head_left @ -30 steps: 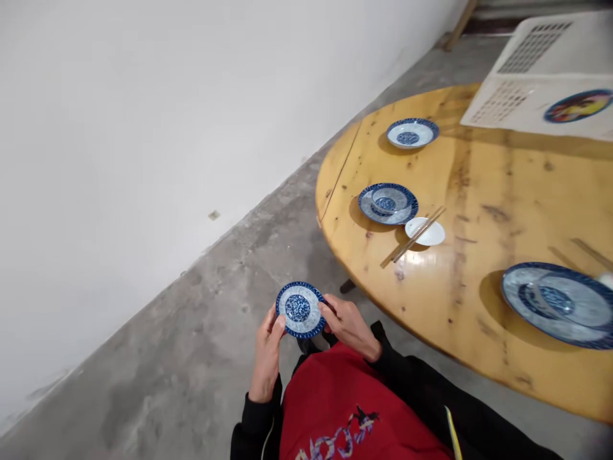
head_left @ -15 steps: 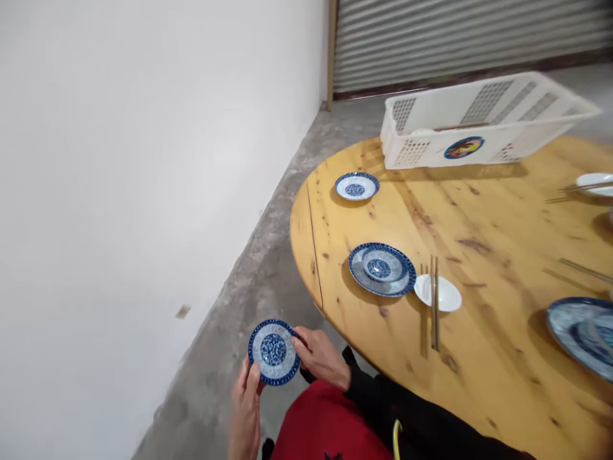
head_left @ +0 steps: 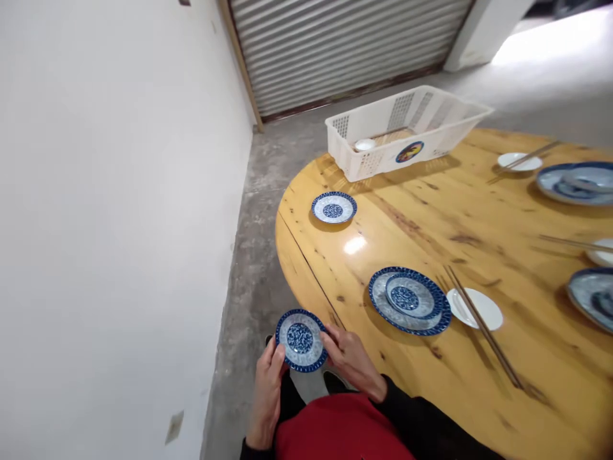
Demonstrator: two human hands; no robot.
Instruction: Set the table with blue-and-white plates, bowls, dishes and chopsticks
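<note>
I hold a small blue-and-white patterned plate (head_left: 301, 339) with both hands, just off the near left edge of the round wooden table (head_left: 431, 211). My left hand (head_left: 266, 390) grips its left rim and my right hand (head_left: 352, 361) grips its right rim. On the table to the right lies a larger blue plate (head_left: 389, 308) with a smaller plate (head_left: 408, 296) stacked on it. Another small blue plate (head_left: 334, 207) sits farther back near the table's left edge.
A white dish (head_left: 475, 308) with chopsticks (head_left: 483, 329) across it lies beside the stacked plates. A white plastic basket (head_left: 405, 131) stands at the table's far side. More plates (head_left: 572, 182) and a white dish (head_left: 519, 161) sit at the right. A white wall is at the left, a roller shutter (head_left: 345, 45) behind.
My view has swung up and to the right, bringing the basket, the shutter and the far plates into sight. Both hands keep the small plate; it has stayed close to my body.
</note>
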